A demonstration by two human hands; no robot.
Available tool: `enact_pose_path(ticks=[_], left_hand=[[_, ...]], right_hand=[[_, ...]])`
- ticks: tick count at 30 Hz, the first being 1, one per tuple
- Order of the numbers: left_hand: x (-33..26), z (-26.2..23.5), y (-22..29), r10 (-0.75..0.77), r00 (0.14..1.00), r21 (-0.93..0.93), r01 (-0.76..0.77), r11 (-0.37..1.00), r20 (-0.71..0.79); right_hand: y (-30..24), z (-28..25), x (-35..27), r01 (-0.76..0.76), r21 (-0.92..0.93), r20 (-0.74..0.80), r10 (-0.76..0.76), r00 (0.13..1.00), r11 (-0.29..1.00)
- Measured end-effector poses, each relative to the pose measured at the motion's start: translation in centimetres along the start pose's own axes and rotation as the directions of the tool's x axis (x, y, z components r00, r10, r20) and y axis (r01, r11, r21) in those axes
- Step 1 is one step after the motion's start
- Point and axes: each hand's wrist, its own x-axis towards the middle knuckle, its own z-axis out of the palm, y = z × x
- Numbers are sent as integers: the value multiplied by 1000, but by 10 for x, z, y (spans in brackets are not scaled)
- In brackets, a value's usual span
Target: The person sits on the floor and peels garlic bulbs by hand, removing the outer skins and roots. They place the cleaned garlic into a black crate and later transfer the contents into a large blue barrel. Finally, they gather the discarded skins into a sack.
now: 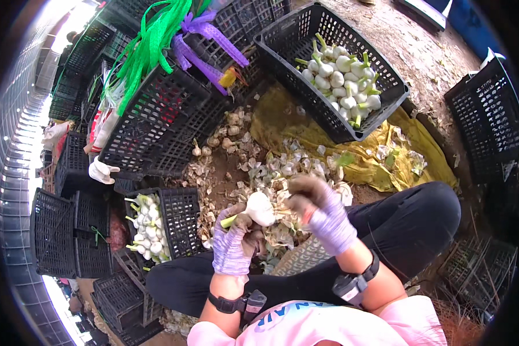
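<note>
My left hand, in a dirty purple-and-white work glove, is closed around a white garlic bulb at its cut green stem. The bulb points to the right, over my lap. Just right of it is my right hand, gloved the same way, with fingers curled toward the bulb. Motion blurs those fingertips, so what they pinch cannot be made out. Pale dry garlic skins show between the bulb and my right hand, and more lie on the ground below.
A black crate of cleaned garlic stands ahead on a yellow sack; a smaller crate of garlic is at left. Unpeeled bulbs lie among skins. Green and purple strips hang over stacked crates. Another crate stands right.
</note>
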Motion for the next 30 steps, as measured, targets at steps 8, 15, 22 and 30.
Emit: enact_pose_path(ticks=[8, 15, 22, 30], left_hand=[[-6, 1, -8, 237, 966, 236, -255, 938, 100], [10, -14, -9, 6, 999, -256, 3, 967, 36], [9, 0, -12, -28, 996, 156, 14, 988, 89], [71, 50, 12, 150, 952, 187, -204, 961, 267]], right_hand=[[5, 9, 0, -32, 87, 29, 30, 999, 996], [-3, 10, 4, -208, 311, -65, 239, 969, 927], [6, -4, 10, 29, -199, 167, 5, 986, 980], [55, -13, 38, -230, 246, -45, 248, 968, 942]])
